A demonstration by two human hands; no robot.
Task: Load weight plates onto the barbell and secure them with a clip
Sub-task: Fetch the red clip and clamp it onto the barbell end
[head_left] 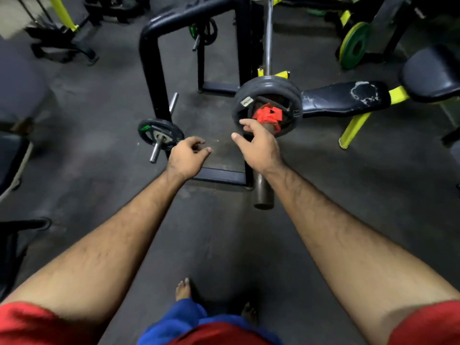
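The barbell (263, 192) runs away from me, its sleeve end pointing at me. Black weight plates (267, 89) sit stacked on the sleeve. A red clip (268, 113) is on the sleeve against the outermost plate. My right hand (258, 145) hovers just in front of the clip and over the sleeve, fingers apart, holding nothing. My left hand (186, 155) is lower left of the plates, fingers loosely curled, holding nothing.
A black rack frame (151, 58) stands left of the bar, with a small black plate (160, 133) on its storage peg. A black bench with yellow legs (348, 98) lies to the right. A green plate (354, 44) leans at the back right. Dark rubber floor lies below.
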